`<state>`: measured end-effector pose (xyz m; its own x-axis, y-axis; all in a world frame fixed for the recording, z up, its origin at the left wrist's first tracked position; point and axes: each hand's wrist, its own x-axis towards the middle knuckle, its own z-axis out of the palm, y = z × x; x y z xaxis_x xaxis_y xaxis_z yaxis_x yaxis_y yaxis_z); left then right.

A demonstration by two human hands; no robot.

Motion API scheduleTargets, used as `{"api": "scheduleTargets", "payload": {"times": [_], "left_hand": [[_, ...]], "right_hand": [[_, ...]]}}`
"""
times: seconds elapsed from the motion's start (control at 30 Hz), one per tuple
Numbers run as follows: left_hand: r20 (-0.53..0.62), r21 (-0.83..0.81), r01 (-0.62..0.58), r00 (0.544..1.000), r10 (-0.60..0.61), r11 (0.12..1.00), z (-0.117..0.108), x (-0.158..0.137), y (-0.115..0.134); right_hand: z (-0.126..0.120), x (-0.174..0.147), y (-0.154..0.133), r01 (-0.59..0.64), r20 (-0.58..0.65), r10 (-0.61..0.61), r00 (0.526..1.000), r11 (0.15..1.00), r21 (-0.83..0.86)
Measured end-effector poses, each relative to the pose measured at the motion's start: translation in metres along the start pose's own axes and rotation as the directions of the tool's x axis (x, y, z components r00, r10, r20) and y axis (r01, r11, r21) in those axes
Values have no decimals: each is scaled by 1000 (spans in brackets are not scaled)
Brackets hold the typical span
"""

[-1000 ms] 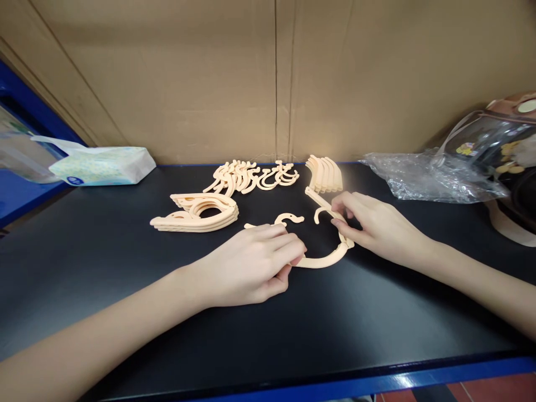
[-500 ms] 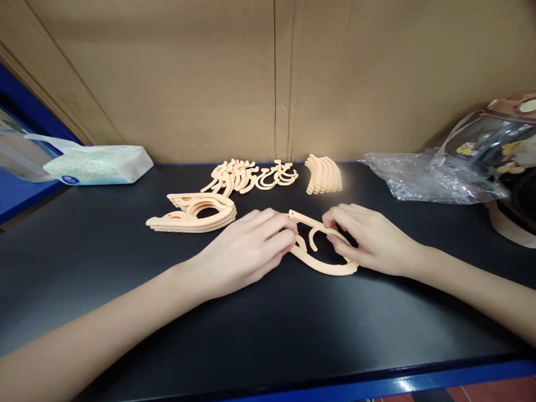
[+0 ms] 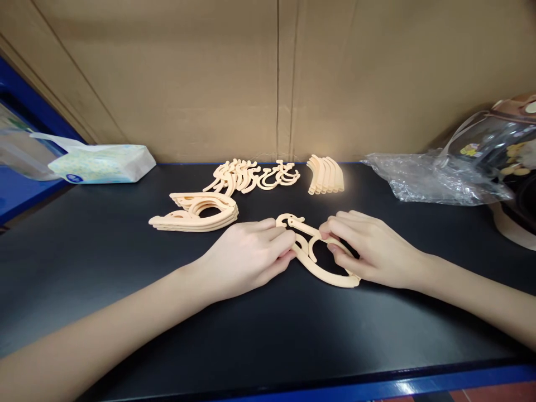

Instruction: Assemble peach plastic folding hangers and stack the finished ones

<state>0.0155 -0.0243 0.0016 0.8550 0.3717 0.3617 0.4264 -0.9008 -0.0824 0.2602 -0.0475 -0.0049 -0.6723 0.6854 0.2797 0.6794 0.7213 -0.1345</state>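
Note:
A cream plastic folding hanger (image 3: pixel 324 273) lies on the black tabletop between my hands. Its two arms meet near the lower right, and a small curved hook shape shows inside the loop. My left hand (image 3: pixel 255 251) is closed on its left end, the fingertips partly hiding it. At that end a curved hook piece (image 3: pixel 286 218) peeks out beyond my fingers. My right hand (image 3: pixel 368 245) pinches the upper arm between thumb and fingers. Left of my left hand sits a stack of similar folded hangers (image 3: pixel 196 223).
At the back lie a pile of loose cream hooks (image 3: pixel 237 176) and a row of curved arm pieces (image 3: pixel 326 174). A tissue pack (image 3: pixel 104 163) is at the left. Crumpled clear plastic (image 3: pixel 435 178) and a transparent bag (image 3: pixel 477 134) are at the right. Brown cardboard (image 3: pixel 188 78) stands behind.
The hanger and both hands have shifted slightly toward me. The curved hook piece by my left fingers now shows above the hanger's left end. Both hands keep their grip.

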Motion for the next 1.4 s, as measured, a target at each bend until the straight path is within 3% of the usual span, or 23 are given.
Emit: {"api": "scheduleTargets", "payload": {"times": [0.2, 0.33, 0.53, 0.7, 0.87, 1.23, 1.4], "left_hand": [[38, -102, 199, 980, -197, 975, 0, 1, 15], [86, -226, 404, 915, -395, 887, -5, 2, 29], [120, -379, 564, 816, -565, 734, -6, 3, 30], [137, -595, 592, 741, -657, 543, 2, 4, 23], [153, -767, 523, 712, -685, 373, 8, 3, 16], [131, -768, 518, 703, -699, 377, 5, 4, 8], [112, -675, 578, 696, -710, 459, 4, 3, 1]], "right_hand": [[2, -1, -6, -24, -60, 25, 998, 1000, 8], [2, -2, -9, -7, -129, 11, 992, 999, 33], [-1, -1, -13, 69, -133, -57, 989, 994, 84], [-3, -1, -16, 198, -120, -187, 975, 976, 92], [0, -1, -15, 215, -88, -208, 974, 974, 74], [7, 3, -2, 141, 29, -144, 989, 987, 80], [6, 1, -3, 135, 51, -138, 989, 989, 54]]}}
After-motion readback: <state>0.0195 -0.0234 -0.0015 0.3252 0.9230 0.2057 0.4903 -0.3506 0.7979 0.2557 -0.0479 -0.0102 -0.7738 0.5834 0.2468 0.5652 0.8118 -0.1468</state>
